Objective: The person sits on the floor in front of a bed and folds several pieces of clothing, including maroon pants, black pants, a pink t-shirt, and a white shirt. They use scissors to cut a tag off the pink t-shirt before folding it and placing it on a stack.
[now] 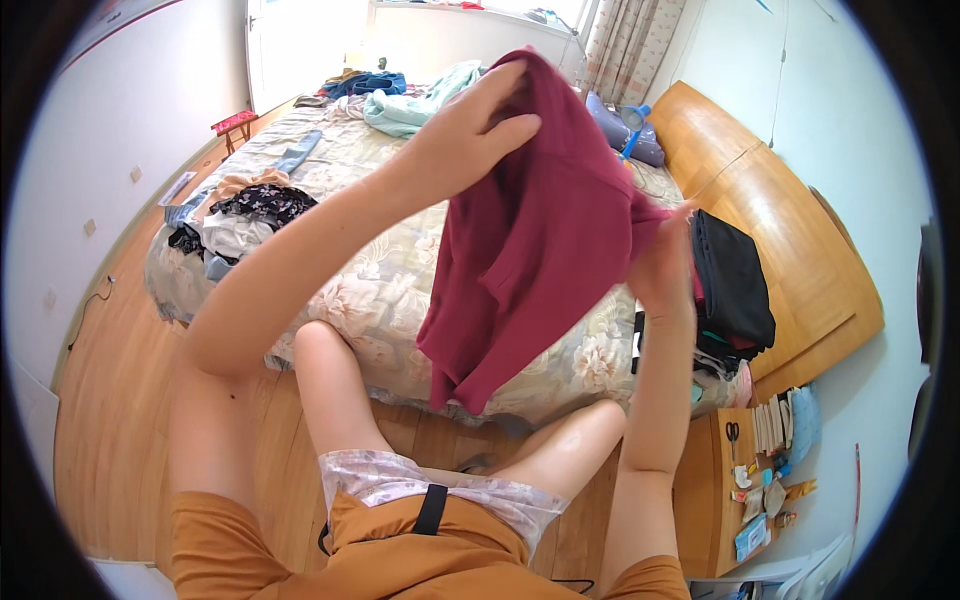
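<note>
A maroon long-sleeved top (555, 220) hangs in the air in front of me, over the near part of the bed. My left hand (500, 125) is closed on its upper edge, with the fingertips hidden inside the cloth. Lower and to the right, my right hand (665, 262) pinches the other side of the garment. The loose cloth droops in folds between and below my hands, down to the bed's near edge. Just right of my right hand sits a stack of folded dark clothes (733, 280).
A floral-covered bed (360, 285) fills the middle. Rumpled clothes (255, 215) lie at its left, and a pale green garment (415, 105) farther back. A wooden headboard (780, 230) and a small blue fan (633, 122) stand right. A nightstand (705, 500) holds books and scissors.
</note>
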A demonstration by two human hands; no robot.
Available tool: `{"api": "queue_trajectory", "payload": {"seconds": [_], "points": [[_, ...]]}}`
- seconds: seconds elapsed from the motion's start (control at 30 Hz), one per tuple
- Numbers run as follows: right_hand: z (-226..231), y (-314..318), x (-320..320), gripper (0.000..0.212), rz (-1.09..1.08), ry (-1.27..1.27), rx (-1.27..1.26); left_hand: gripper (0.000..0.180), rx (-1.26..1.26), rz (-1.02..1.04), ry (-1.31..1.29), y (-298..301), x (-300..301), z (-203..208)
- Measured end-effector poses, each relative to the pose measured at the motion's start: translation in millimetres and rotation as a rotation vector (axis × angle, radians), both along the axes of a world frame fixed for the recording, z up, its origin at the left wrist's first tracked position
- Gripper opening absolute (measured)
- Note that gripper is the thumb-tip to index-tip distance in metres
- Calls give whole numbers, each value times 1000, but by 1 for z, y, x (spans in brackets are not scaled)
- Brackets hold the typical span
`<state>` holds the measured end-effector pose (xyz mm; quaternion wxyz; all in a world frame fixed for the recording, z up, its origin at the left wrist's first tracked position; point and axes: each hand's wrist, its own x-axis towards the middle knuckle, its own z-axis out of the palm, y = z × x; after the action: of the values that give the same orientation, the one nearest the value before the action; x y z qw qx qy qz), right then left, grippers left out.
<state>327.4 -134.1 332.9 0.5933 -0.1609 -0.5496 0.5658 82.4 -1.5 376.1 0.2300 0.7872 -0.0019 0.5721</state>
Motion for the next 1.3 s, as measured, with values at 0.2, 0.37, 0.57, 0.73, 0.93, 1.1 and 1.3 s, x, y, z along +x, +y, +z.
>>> {"api": "queue_trajectory", "payload": {"seconds": [0.2, 0.37, 0.57, 0.73, 0.93, 1.1, 1.3], "points": [[63, -34, 72, 34, -597, 313, 161, 51, 295, 417, 1274, 11, -57, -13], [60, -36, 64, 33, -730, 132, 93, 41, -312, -97, 1102, 13, -77, 0], [34, -49, 69, 33, -760, 132, 79, 36, -637, -293, 1058, 3, -84, 19], [21, -82, 86, 31, -934, 58, 15, 26, -369, -132, 1093, -4, -106, 48], [29, -98, 63, 27, -956, -86, -133, 37, -58, -29, 1370, 34, -95, 60], [7, 32, 142, 31, -802, -105, -362, 25, 198, 382, 1060, 153, -15, 39], [-159, 101, 248, 41, -1146, -632, -708, 31, -80, 573, 631, 207, 67, -131]]}}
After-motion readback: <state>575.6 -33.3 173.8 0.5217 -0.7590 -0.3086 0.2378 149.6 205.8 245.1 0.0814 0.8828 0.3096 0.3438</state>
